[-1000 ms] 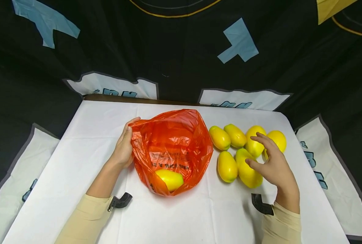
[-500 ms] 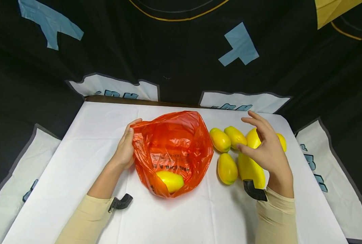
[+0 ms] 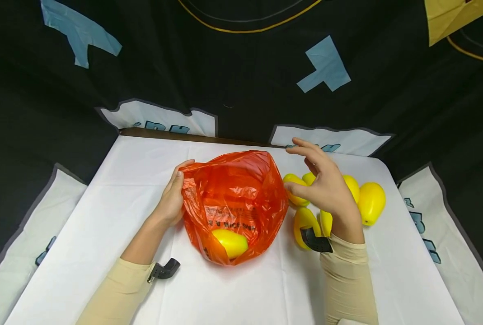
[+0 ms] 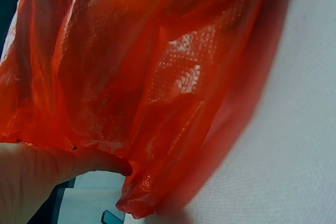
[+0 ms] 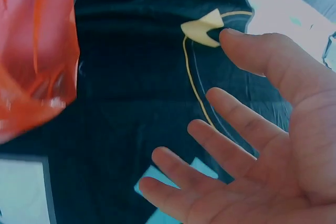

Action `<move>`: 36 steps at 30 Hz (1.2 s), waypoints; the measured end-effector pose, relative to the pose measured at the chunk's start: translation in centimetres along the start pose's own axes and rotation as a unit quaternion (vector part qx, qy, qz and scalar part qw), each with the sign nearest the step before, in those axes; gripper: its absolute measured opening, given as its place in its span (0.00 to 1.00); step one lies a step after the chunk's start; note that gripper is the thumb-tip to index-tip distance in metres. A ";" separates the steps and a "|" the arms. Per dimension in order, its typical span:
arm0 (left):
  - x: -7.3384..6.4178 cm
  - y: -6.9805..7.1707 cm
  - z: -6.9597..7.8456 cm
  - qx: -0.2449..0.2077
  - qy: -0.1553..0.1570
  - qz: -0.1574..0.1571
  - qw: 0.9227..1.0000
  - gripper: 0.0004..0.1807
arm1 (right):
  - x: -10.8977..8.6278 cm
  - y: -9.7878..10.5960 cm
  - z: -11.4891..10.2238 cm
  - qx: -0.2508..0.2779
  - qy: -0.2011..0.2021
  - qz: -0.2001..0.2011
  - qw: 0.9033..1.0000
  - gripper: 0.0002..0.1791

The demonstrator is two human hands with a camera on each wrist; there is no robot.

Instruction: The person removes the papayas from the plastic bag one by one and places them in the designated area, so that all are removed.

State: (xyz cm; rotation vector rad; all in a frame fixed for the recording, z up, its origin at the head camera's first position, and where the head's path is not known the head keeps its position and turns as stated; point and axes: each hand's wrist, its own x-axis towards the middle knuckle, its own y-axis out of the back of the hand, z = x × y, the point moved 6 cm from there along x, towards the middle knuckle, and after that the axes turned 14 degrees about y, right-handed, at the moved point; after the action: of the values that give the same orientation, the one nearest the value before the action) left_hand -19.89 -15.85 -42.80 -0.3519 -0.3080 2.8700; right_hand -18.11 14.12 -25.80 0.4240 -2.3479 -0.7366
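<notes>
A red plastic bag [image 3: 235, 185] stands with its mouth open towards me, one yellow mango-like fruit [image 3: 230, 243] inside near the front. My left hand [image 3: 172, 201] holds the bag's left rim; in the left wrist view its thumb [image 4: 100, 162] presses on the red film. Over several more yellow fruits [image 3: 305, 225] right of the bag hovers my right hand [image 3: 328, 185], its fingers apart and nothing between them. The right wrist view shows that hand's bare palm [image 5: 252, 177]. Part of the group of fruits is hidden behind the right hand and wrist.
A white cloth covers the table [image 3: 225, 298]. Behind it hangs a black backdrop [image 3: 241, 72] with blue and yellow patches. Black camera mounts [image 3: 164, 270] stick out from both wrists. The rightmost fruit [image 3: 371, 203] lies near the table's right side.
My right hand has moved left and away from me, from over the right-hand fruits towards the bag. The rightmost fruit shows more fully and sits differently. The left hand keeps its hold on the bag.
</notes>
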 end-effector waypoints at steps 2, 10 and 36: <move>-0.1 0.1 0.0 -0.001 0.002 0.003 1.000 0.25 | 0.7 -0.9 0.1 0.013 0.007 -0.011 1.000 0.33; -0.4 0.5 -0.2 -0.010 0.007 0.006 1.000 0.26 | 2.0 -5.8 3.6 0.044 0.019 -0.073 0.996 0.34; -0.5 0.4 0.5 -0.036 -0.003 -0.014 0.999 0.24 | 2.7 -19.5 4.8 0.047 0.019 -0.350 0.935 0.28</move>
State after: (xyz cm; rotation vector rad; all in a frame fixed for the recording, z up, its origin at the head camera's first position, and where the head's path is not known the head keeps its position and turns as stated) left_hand -19.67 -16.46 -42.37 -0.3500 -0.4142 2.8379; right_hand -21.17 -0.65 -39.35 1.3449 -2.1856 -0.9116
